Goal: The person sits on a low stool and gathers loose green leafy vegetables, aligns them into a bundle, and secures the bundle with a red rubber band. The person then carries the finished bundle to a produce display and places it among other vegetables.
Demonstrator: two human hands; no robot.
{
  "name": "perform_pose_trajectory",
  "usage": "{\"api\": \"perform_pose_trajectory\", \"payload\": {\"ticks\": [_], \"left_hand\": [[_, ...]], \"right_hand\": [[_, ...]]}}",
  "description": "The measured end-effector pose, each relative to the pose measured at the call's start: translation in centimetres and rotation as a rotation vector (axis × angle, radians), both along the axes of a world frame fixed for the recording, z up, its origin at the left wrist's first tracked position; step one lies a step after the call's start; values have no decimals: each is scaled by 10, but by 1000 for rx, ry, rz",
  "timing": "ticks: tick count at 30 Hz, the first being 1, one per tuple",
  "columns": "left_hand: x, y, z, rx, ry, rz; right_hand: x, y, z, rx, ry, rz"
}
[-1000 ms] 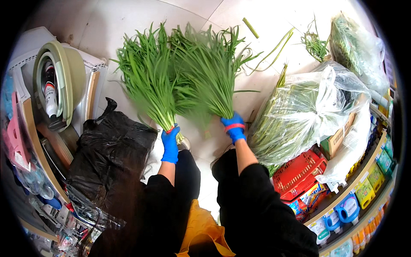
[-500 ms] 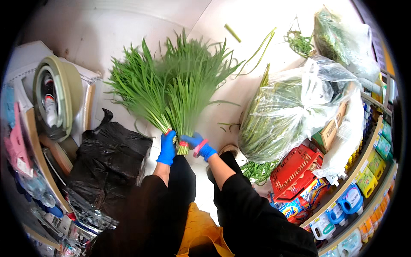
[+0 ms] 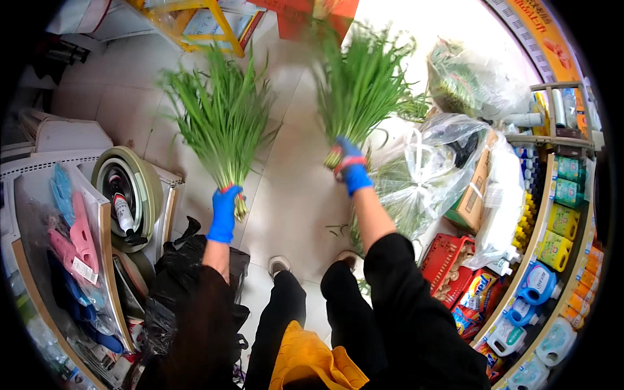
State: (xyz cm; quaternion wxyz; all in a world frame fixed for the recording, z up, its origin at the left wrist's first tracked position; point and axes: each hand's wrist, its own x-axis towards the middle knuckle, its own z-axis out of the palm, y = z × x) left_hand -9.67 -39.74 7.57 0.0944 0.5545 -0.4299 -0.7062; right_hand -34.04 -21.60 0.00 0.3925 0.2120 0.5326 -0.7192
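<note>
My left hand (image 3: pixel 223 216), in a blue glove, is closed around the lower stalks of a leafy green bunch of garlic chives (image 3: pixel 224 133). Its cut ends poke out below my fingers, and a bit of red shows at the grip. Farther right and a little farther off, my right hand (image 3: pixel 353 168), also gloved in blue, grips a second bunch of garlic chives (image 3: pixel 367 88) by its base. Both bunches are held over the pale tiled floor with their leaves fanning away from me. The leaf tips are blurred, and my fingers partly hide the stalks.
On the right are a clear plastic bag of long greens (image 3: pixel 406 182), a red basket (image 3: pixel 445 266) and shelves of bottles (image 3: pixel 539 283). Black plastic bags (image 3: pixel 172 286) lie left of my legs, near stacked basins (image 3: pixel 153 195). A yellow frame (image 3: pixel 224 26) and a red box (image 3: pixel 292 23) stand far ahead.
The two bunches, side by side before, are now well apart. Both hands have moved away from my body, the right one farther and to the right. The view now takes in more floor ahead.
</note>
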Motion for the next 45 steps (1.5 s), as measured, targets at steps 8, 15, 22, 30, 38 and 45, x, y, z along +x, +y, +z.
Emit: {"api": "perform_pose_trajectory", "payload": {"ticks": [8, 15, 22, 30, 38, 45], "left_hand": [[82, -9, -60, 26, -418, -384], [125, 130, -13, -243, -722, -1113], [189, 283, -3, -61, -585, -1327], [168, 380, 123, 156, -293, -1201], [190, 244, 194, -299, -233, -697], [112, 64, 69, -520, -222, -466]], "right_hand": [[134, 10, -21, 70, -645, -248], [354, 153, -69, 53, -852, -225], [432, 321, -52, 122, -816, -170], [378, 450, 143, 264, -922, -301], [367, 363, 276, 36, -608, -2], [281, 100, 117, -329, -525, -7]]}}
